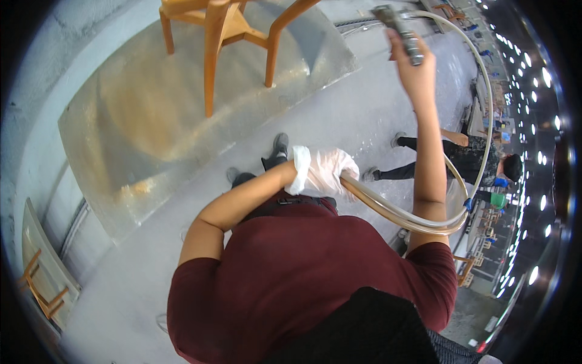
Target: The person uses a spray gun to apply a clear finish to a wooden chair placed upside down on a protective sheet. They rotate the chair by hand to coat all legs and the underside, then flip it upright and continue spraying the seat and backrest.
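Right hand (418, 68) is up at 1 o'clock, fingers curled round a metal spray gun (401, 31). Left hand (330, 171) sits mid-view, closed on some hoses (373, 197), but can't tell exactly how its fingers lie under that baggy plastic glove (318, 170). Wooden chair's (210, 57) at 11 o'clock, standing on a grey board (115, 127).

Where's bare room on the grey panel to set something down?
Widest: on the grey panel, left of the wooden chair, out to the panel's left edge. A narrower strip runs between the chair's legs and the near edge. Crowded: right of the panel, where the right hand holds a metal tool and the left hand grips looping hoses.
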A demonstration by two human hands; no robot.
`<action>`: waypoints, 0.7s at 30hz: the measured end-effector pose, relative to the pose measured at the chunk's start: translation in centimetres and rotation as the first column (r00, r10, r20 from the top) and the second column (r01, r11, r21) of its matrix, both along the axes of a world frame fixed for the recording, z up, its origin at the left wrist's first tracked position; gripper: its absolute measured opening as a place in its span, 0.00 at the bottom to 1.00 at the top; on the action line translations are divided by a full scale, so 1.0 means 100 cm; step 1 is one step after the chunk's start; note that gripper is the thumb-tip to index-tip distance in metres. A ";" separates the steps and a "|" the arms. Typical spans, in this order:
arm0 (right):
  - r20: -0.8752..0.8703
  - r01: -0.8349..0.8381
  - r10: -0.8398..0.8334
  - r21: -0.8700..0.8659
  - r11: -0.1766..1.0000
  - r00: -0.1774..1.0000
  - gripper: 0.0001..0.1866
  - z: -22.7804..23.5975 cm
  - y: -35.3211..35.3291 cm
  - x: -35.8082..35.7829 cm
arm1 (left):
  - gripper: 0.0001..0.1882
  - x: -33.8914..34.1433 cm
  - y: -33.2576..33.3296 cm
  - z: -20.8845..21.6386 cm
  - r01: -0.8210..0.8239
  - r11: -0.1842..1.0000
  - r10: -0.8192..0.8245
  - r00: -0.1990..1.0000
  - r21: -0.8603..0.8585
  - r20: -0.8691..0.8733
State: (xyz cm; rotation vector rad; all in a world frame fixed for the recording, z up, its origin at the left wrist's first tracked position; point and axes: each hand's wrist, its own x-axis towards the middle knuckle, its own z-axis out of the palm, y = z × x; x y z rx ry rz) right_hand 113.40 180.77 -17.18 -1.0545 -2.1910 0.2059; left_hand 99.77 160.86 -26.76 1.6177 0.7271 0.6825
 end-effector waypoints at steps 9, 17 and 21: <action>0.579 -0.148 0.284 -0.270 0.951 0.764 0.24 -0.209 0.001 -0.075 | 0.09 -0.021 -0.018 -0.089 -0.275 0.937 0.263 0.961 -0.216 -0.082; 0.652 -0.081 0.470 -0.533 0.842 0.595 0.25 -0.331 -0.011 -0.081 | 0.14 -0.024 -0.045 -0.124 -0.388 0.834 0.452 0.888 -0.392 0.084; 0.243 -0.156 0.464 -0.728 0.668 0.852 0.21 -0.297 -0.007 -0.080 | 0.07 -0.020 -0.036 -0.113 -0.371 0.847 0.421 0.905 -0.380 0.055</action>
